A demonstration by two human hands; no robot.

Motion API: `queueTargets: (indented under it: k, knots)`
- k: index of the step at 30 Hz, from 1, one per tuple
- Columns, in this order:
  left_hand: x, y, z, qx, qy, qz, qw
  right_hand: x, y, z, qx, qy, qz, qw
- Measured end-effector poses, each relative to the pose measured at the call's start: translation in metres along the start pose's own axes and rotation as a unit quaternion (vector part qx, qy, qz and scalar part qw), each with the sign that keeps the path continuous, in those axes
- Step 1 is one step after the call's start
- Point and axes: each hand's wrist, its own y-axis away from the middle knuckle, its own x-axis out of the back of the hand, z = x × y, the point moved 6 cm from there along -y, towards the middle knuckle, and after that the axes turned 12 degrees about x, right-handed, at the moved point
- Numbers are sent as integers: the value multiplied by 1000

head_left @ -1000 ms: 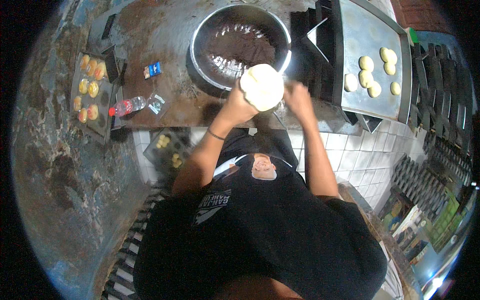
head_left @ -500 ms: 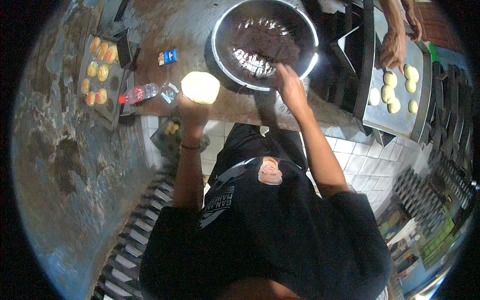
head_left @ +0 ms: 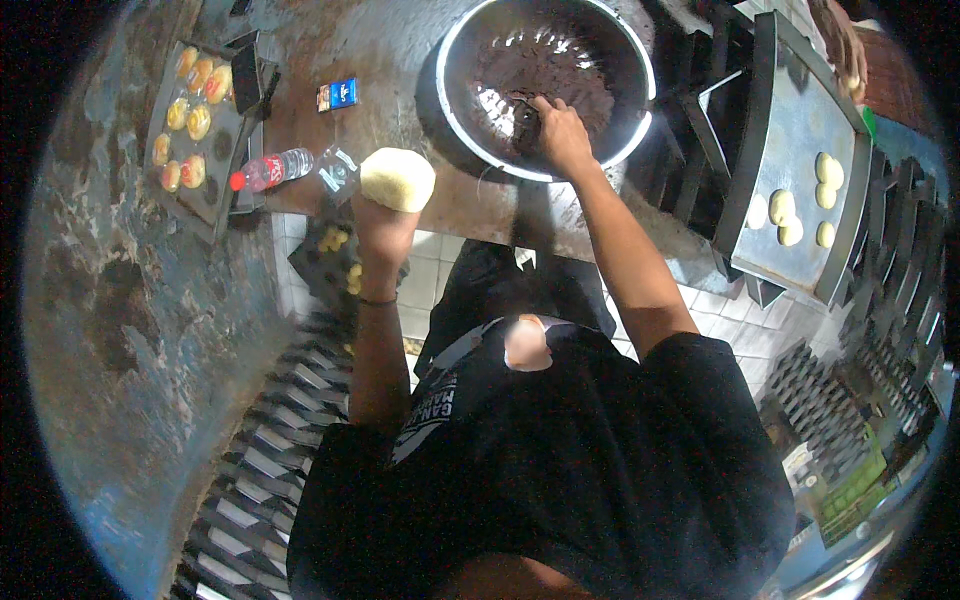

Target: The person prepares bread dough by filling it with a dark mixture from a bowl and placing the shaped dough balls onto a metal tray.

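Note:
My left hand (head_left: 385,230) holds up a pale, rounded lump of dough (head_left: 397,180) left of the large metal bowl (head_left: 485,55), its fingers mostly hidden beneath the dough. Inside the bowl is a dark brown paste (head_left: 570,75). My right hand (head_left: 555,130) reaches into the bowl with curled fingers at the paste, closed around something small and dark that I cannot make out.
A tray of wrapped buns (head_left: 215,215), a bottle (head_left: 270,170) and a blue packet (head_left: 337,94) lie left. Right is a metal tray (head_left: 790,110) with several dough pieces (head_left: 790,225), beside dark racks (head_left: 690,120). Another person's hand (head_left: 848,60) is at the tray's far edge.
My left hand moved left and down from the bowl's rim with the dough. My right hand reached forward into the bowl. The other person's hands appeared over the tray, then moved up and right.

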Motion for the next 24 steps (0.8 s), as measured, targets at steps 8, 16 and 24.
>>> queueTargets:
  k: [8,16,24]
  knots:
    - [4,-7,43,47,-37,-2,998,-19,1,11,-44,-123,-120,984]
    - [-13,-20,43,-24,-184,-30,982,29,8,-35,-16,-460,-314,831]
    - [-44,-20,101,-31,-11,-96,995,183,56,-159,212,-282,39,935]
